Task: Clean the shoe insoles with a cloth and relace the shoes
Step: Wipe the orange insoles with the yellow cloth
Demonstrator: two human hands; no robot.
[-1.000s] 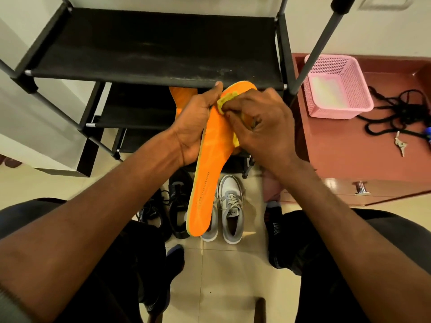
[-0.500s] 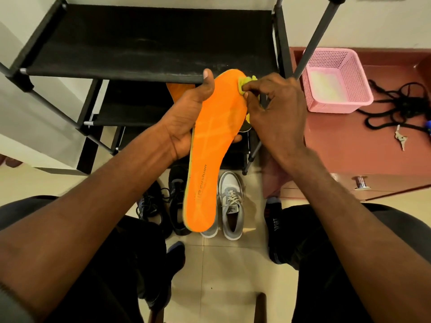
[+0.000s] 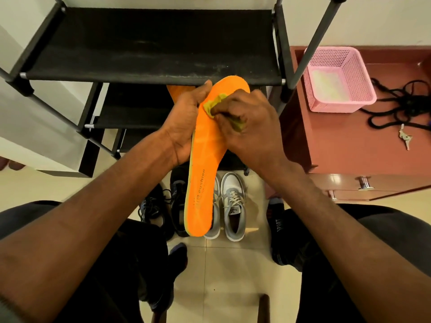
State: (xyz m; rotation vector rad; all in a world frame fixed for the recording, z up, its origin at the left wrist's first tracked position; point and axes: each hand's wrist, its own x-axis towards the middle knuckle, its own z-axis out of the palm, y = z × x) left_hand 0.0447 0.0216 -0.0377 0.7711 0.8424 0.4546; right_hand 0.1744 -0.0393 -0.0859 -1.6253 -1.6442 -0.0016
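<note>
**Wiping the forefoot of a held insole**

The long orange foam insole [image 3: 205,159] is held in the air above the pairs of shoes on the floor, toe end up near the black shelf rack [image 3: 149,50]. The left hand [image 3: 184,127] grips its left edge, thumb laid along the rim. The right hand [image 3: 247,127] pinches a small yellow-green cloth [image 3: 211,106] against the forefoot. The insole looks light and bendy, so support behind the wiped part seems wise.
</note>
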